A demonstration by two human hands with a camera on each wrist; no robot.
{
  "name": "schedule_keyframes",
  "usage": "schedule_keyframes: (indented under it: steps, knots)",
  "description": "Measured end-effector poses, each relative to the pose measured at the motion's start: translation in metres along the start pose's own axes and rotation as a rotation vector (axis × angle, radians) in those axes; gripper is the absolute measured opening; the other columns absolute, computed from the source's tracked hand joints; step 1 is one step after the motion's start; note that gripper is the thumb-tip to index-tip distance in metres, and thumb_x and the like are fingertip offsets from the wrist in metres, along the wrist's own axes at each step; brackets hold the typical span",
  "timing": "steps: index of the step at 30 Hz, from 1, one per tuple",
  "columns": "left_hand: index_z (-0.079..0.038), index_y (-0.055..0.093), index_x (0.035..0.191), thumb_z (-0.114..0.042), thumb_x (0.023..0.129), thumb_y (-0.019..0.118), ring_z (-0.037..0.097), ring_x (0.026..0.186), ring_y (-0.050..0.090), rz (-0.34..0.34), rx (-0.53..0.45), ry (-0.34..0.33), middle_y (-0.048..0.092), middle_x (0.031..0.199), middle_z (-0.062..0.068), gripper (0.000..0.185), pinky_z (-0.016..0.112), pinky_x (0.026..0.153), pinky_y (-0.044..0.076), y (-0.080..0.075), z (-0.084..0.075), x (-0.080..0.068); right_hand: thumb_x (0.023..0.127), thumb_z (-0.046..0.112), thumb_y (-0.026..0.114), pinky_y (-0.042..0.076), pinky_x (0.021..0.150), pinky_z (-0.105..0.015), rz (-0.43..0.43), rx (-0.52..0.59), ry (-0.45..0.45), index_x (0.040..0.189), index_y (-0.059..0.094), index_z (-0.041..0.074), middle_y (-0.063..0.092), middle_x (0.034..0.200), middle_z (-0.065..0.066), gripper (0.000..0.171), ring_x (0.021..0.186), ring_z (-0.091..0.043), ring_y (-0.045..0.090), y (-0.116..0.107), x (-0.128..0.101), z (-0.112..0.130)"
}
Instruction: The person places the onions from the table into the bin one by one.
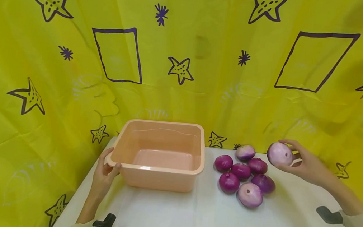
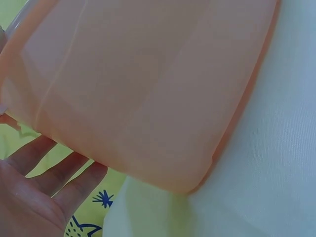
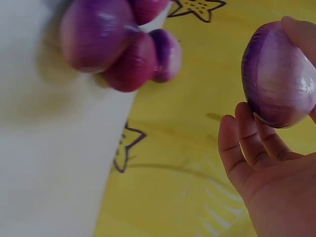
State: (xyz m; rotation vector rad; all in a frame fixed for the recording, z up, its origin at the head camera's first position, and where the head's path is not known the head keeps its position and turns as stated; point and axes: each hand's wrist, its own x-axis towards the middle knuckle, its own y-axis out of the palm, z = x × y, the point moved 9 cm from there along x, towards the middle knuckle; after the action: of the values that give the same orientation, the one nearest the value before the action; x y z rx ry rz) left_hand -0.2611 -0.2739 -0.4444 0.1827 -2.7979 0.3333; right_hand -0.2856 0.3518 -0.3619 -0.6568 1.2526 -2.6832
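A peach plastic basin (image 1: 157, 180) stands on the white table. At its near left corner my left hand (image 1: 103, 173) grips the rim, thumb in front and fingers along the left side; the left wrist view shows those fingertips (image 2: 91, 173) against the basin's wall (image 2: 143, 108). Above the table on the right, my right hand (image 1: 301, 163) holds a pale purple onion (image 1: 278, 153) between thumb and fingers. The same onion (image 3: 279, 79) appears in the right wrist view, held clear of the other onions.
Several purple onions (image 1: 240, 171) lie in a cluster between the basin and my right hand. Two of them, one at the back (image 1: 245, 152) and one in front (image 1: 250, 195), are paler. A yellow curtain (image 1: 182, 102) with drawn stars hangs behind the table (image 1: 223, 225).
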Motion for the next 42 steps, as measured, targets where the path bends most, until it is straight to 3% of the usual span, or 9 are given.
schedule_keyframes:
  steps: [5, 15, 24, 27, 31, 36, 42]
  knots:
    - [-0.015, 0.028, 0.159, -0.010, 0.104, 0.059, 0.003, 0.118, 0.058, -0.004, 0.005, -0.020, 0.031, 0.163, 0.018, 0.063, 0.015, 0.088, 0.052, 0.001, 0.004, 0.001, 0.080, 0.008, 0.088, 0.056, 0.071, -0.018, -0.022, 0.013, 0.002, 0.146, 0.047, 0.007, 0.056, 0.120, -0.007, 0.077, 0.090, 0.003, 0.056, -0.010, 0.023, 0.011]
    - [-0.015, 0.027, 0.160, -0.011, 0.105, 0.058, 0.007, 0.121, 0.057, 0.004, -0.002, -0.036, 0.029, 0.164, 0.018, 0.064, 0.014, 0.090, 0.051, 0.002, 0.006, -0.004, 0.081, 0.015, 0.088, 0.054, 0.070, -0.015, -0.010, -0.015, 0.020, 0.146, 0.049, 0.009, 0.061, 0.122, -0.016, 0.077, 0.090, 0.003, 0.055, -0.013, 0.045, 0.023]
    - [-0.016, 0.026, 0.161, -0.009, 0.105, 0.057, 0.006, 0.123, 0.056, 0.011, -0.004, 0.002, 0.027, 0.165, 0.016, 0.064, 0.016, 0.091, 0.051, 0.003, 0.003, -0.002, 0.082, 0.015, 0.088, 0.054, 0.070, -0.015, -0.011, 0.008, 0.009, 0.148, 0.047, 0.008, 0.062, 0.120, -0.020, 0.078, 0.088, 0.003, 0.056, -0.015, 0.057, 0.029]
    - [-0.016, 0.025, 0.161, -0.009, 0.105, 0.056, 0.011, 0.126, 0.055, 0.017, -0.014, 0.005, 0.027, 0.165, 0.015, 0.064, 0.016, 0.092, 0.051, 0.004, 0.001, -0.001, 0.082, 0.017, 0.088, 0.054, 0.071, -0.015, -0.001, 0.004, 0.011, 0.148, 0.047, 0.008, 0.061, 0.123, -0.021, 0.078, 0.089, -0.001, 0.058, -0.014, 0.062, 0.031]
    - [-0.017, 0.023, 0.161, -0.010, 0.105, 0.055, 0.027, 0.132, 0.052, 0.022, -0.026, 0.003, 0.026, 0.166, 0.014, 0.065, 0.016, 0.093, 0.050, 0.006, -0.001, 0.000, 0.083, 0.020, 0.087, 0.053, 0.073, -0.014, 0.021, -0.002, 0.016, 0.149, 0.046, 0.009, 0.060, 0.125, -0.019, 0.078, 0.096, -0.019, 0.061, -0.011, 0.071, 0.037]
    - [-0.017, 0.022, 0.161, -0.011, 0.105, 0.056, 0.042, 0.137, 0.046, 0.019, -0.043, -0.007, 0.024, 0.167, 0.014, 0.066, 0.015, 0.093, 0.050, 0.007, -0.001, 0.001, 0.086, 0.026, 0.085, 0.055, 0.075, -0.024, 0.099, 0.003, 0.016, 0.151, 0.043, 0.010, 0.059, 0.128, -0.017, 0.080, 0.106, -0.036, 0.060, 0.003, 0.088, 0.050]
    - [-0.016, 0.022, 0.161, -0.012, 0.105, 0.056, 0.045, 0.138, 0.044, 0.007, -0.055, -0.017, 0.024, 0.167, 0.015, 0.065, 0.013, 0.092, 0.049, 0.009, -0.002, 0.000, 0.085, 0.033, 0.086, 0.054, 0.080, -0.040, 0.164, 0.018, -0.005, 0.149, 0.045, 0.015, 0.061, 0.127, -0.013, 0.078, 0.106, -0.033, 0.062, 0.031, 0.117, 0.078]
